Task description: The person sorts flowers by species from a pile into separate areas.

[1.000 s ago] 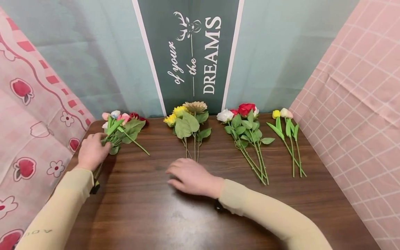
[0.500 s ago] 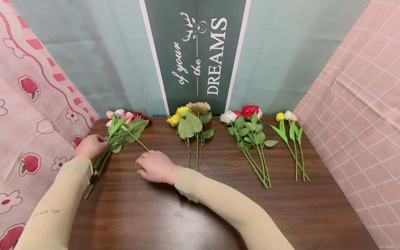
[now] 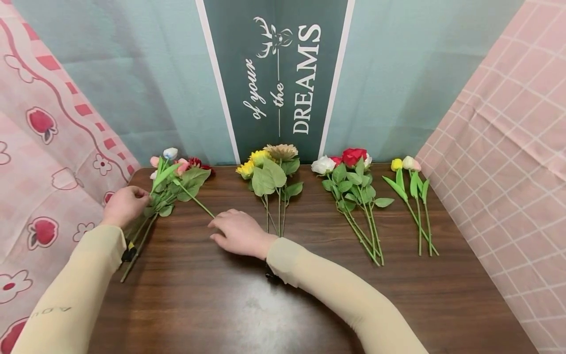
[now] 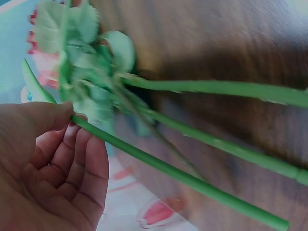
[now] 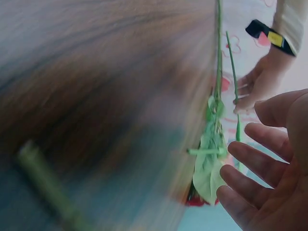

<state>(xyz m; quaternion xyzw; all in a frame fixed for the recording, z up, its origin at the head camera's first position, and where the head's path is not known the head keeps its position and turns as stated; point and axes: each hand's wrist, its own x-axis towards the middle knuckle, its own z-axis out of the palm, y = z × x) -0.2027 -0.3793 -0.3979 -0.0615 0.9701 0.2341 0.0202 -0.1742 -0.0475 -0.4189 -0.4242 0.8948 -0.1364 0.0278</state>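
on the green hanging cloth i can read "of your", "the" and "dreams" in white lettering, turned sideways, beside an antlered deer's head. the person's left sleeve carries a few dark letters, too soft for me to make out.

the left hand pinches, thumb against fingertip, a slim green stem; as far as i can tell it runs up to the blue-and-white tulip, beside the left bunch with its pink and dark red blooms. the right hand holds nothing, its fingers loosely extended, near the end of a single stem slanting from that bunch.

the table is brown wood grain with a glossy patch of light. along its far edge lie yellow and tan flowers, ruffled red and white roses and smooth, egg-shaped tulips.

only the left wrist view shows me small bumps on the two thicker stems, against the smooth pinched one. the right wrist view shows the pinched stem apart from the bunch, plus a yellow patch on the black wristband.
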